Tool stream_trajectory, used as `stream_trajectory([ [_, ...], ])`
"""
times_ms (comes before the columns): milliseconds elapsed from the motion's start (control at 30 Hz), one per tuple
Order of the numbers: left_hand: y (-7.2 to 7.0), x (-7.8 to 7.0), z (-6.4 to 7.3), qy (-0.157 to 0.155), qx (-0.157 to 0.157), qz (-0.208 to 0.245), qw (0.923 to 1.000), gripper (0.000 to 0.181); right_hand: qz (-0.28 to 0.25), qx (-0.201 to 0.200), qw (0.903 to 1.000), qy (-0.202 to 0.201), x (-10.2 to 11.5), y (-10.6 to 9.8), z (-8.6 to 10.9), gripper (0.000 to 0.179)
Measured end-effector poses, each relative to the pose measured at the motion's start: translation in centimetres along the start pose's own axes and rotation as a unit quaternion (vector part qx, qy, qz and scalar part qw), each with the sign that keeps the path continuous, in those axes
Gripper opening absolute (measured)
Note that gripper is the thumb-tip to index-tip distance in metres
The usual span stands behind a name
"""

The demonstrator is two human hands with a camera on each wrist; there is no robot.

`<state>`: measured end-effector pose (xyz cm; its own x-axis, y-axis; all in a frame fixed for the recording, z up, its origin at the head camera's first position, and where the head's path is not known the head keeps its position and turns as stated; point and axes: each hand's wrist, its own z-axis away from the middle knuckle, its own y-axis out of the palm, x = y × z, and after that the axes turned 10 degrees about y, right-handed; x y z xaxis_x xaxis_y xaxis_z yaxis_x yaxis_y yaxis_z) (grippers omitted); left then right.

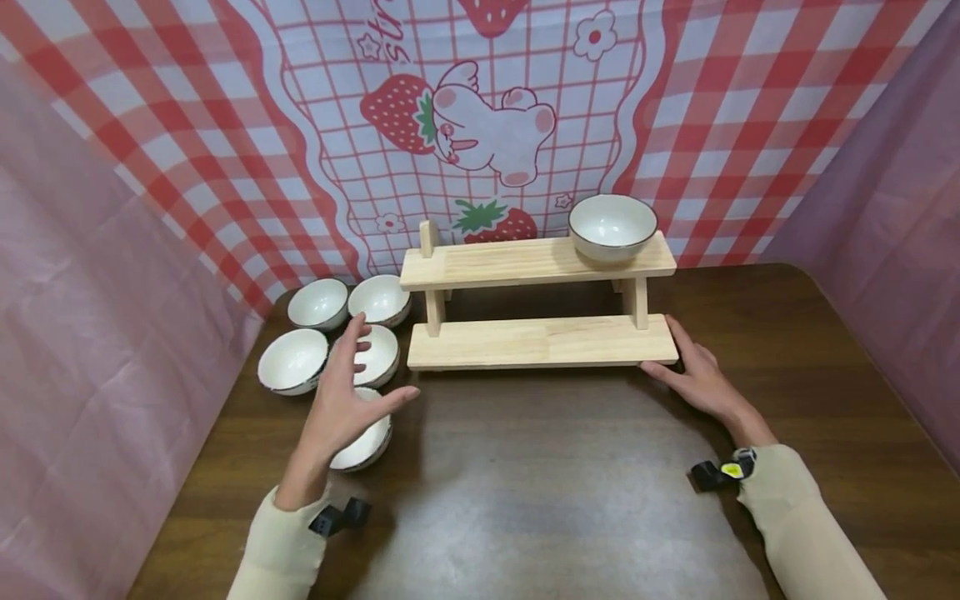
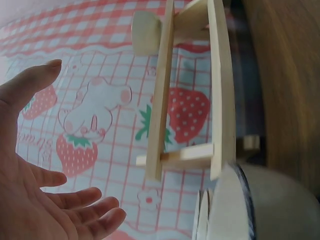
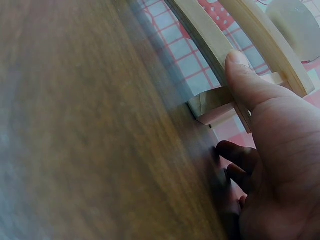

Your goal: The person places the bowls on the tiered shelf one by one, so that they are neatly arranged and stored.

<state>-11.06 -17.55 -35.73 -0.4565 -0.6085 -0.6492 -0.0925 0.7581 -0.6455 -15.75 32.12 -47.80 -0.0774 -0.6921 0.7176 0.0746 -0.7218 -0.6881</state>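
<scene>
A two-tier wooden rack (image 1: 540, 342) stands on the table, with a white bowl (image 1: 612, 225) at the right end of its upper board. My right hand (image 1: 701, 379) grips the right end of the lower board, thumb (image 3: 240, 67) against its front edge and the other fingers around the end. My left hand (image 1: 341, 408) hovers over several white bowls at the left, fingers spread and holding nothing. It partly covers the nearest bowl (image 1: 363, 450) and the middle bowl (image 1: 382, 354). Dark rims edge the bowls.
Farther left are a back-left bowl (image 1: 318, 304), a bowl beside the rack (image 1: 380, 300) and a left bowl (image 1: 292, 362). A strawberry-print cloth (image 1: 487, 133) hangs behind the brown wooden table (image 1: 540, 483). Pink curtains (image 1: 97, 333) flank both sides.
</scene>
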Motion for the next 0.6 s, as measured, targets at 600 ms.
stream_trajectory([
  [600,-2.5,4.2,4.2,-0.086,-0.023,-0.039,0.9953,0.104,-0.005,0.0,1.0,-0.003,-0.1,0.1,0.0,0.094],
])
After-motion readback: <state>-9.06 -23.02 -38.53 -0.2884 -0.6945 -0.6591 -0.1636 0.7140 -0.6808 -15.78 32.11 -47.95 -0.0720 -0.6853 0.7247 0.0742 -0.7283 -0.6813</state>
